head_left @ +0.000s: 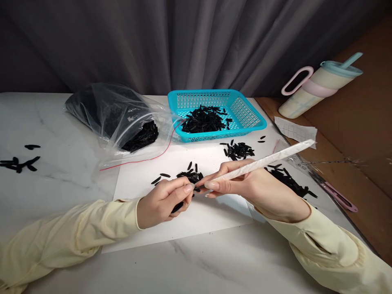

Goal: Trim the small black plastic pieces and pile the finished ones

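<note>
Centrally, left hand [163,202] pinches a black piece [177,207], right hand [260,190] grips a white stick [269,159], over the paper sheet [208,216].

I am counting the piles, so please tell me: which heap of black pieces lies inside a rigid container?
The heap in the blue basket. The other piles lie loose on the white sheet, on the table, or inside the plastic bag.

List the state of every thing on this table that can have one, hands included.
left hand: closed on a black piece
right hand: gripping a white stick, tip at the left fingers
plastic bag: open, lying flat, black pieces inside
blue basket: partly filled with black pieces
tumbler: lidded, straw in
</note>
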A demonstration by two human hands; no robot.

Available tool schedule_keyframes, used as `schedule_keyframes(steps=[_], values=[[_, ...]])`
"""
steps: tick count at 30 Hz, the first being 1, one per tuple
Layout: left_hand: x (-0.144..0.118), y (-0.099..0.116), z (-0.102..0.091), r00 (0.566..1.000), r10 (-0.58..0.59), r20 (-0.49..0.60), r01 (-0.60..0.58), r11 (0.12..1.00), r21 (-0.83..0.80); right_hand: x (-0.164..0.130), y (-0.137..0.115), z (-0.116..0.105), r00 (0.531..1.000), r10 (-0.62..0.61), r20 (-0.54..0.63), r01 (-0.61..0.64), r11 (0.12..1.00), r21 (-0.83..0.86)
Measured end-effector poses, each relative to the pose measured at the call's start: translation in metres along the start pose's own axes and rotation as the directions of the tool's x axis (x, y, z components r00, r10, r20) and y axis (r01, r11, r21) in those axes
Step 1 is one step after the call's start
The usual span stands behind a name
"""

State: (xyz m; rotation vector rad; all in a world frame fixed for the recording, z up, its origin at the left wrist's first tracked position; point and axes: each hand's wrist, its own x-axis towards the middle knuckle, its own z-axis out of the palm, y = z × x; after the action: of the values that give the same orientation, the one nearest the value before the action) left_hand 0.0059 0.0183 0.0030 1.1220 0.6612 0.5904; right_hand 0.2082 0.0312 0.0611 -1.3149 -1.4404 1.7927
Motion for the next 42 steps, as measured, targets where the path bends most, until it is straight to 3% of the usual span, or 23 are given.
schedule_keyframes(steps=[13, 22, 34, 42], values=[[0.000, -0.002, -0.001, 0.999, -0.019, 0.040, 0.023, 0.997, -0.079, 0.005, 0.003, 0.000, 0.996, 0.040, 0.082, -0.056, 0.978, 0.201], [-0.001, -0.001, -0.003, 1.000, -0.007, 0.004, 0.007, 0.998, -0.060, -0.003, -0.004, 0.002, 0.999, -0.036, -0.007, 0.035, 0.999, -0.042], [-0.001, 0.000, -0.004, 0.999, 0.052, -0.011, -0.051, 0.996, 0.076, -0.010, -0.010, 0.012, 0.995, -0.075, -0.063, 0.061, 0.979, -0.196], [0.000, 0.002, -0.001, 0.999, -0.035, -0.022, 0.035, 0.999, 0.010, -0.019, -0.008, 0.020, 0.973, -0.226, -0.051, 0.180, 0.877, -0.444]])
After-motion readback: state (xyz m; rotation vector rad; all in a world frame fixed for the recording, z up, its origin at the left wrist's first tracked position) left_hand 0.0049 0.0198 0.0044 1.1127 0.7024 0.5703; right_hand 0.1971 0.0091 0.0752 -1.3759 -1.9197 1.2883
